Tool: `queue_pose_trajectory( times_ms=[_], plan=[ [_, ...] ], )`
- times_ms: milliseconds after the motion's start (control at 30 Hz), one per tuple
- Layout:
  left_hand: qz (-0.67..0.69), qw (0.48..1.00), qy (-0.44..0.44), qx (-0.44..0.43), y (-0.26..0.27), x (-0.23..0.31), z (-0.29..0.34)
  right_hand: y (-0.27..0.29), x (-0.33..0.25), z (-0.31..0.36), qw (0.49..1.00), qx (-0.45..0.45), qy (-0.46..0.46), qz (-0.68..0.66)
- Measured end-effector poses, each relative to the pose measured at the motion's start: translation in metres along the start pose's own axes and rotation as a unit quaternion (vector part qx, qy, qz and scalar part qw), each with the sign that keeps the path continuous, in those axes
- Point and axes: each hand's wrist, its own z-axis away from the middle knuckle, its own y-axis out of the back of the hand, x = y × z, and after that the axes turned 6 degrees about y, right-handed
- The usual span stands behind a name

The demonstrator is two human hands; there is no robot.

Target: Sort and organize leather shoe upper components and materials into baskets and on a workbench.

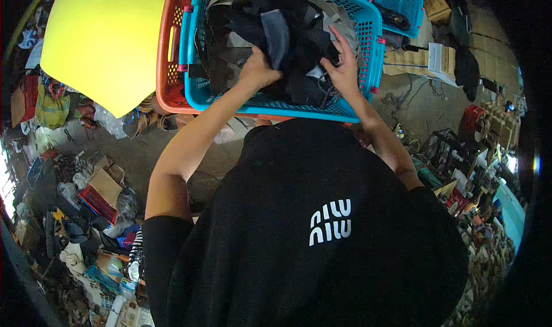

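A blue plastic basket (372,51) in front of me holds a heap of dark material scraps (310,45), mostly black and grey. My left hand (260,73) is closed at the lower end of a dark grey scrap (276,35), its thumb pointing right across the pile. Some of its fingers are hidden behind the scraps. At the basket's right side, my right hand (344,73) hovers over or rests on the heap. Its thumb and fingers are spread apart, with black scraps beneath them and nothing plainly gripped.
The blue basket sits in or on an orange basket (167,77). A large yellow sheet (106,39) lies to the left. Another blue basket (409,8) stands at the far right, near a white box (441,62). Mixed clutter (98,212) covers the floor at lower left.
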Motion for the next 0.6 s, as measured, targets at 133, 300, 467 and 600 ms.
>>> queue_pose_trajectory(
  times_ms=[133, 300, 467, 600],
  plan=[
    [0.331, 0.941, -0.004, -0.067, 0.043, -0.019, -0.002, 0.005, -0.025, 0.002, 0.989, 0.004, 0.077, 0.125],
    [0.151, 0.988, 0.011, 0.023, 0.075, -0.02, -0.007, -0.002, -0.045, 0.005, 0.853, -0.224, 0.31, 0.354],
    [0.12, 0.99, -0.027, 0.069, 0.089, -0.026, -0.009, -0.019, -0.04, -0.004, 0.692, -0.524, 0.347, 0.354],
    [0.142, 0.971, -0.111, 0.156, 0.076, -0.05, -0.025, -0.028, -0.025, -0.009, 0.737, -0.532, 0.298, 0.292]
  ],
)
